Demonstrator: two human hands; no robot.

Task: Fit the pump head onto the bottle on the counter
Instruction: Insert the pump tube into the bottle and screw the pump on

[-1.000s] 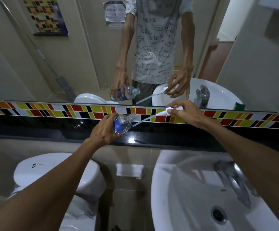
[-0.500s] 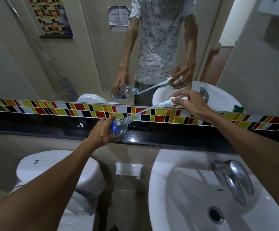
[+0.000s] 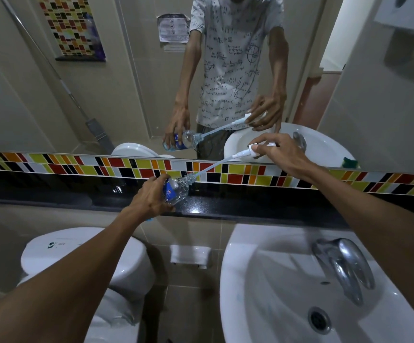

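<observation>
Head view: blue-labelled bottle (image 3: 175,191), writing seemingly illegible; pump head (image 3: 253,148).

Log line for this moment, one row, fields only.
left hand: tilts bottle over counter | right hand: holds pump head | tube: tip at bottle mouth | pump: not seated
</observation>
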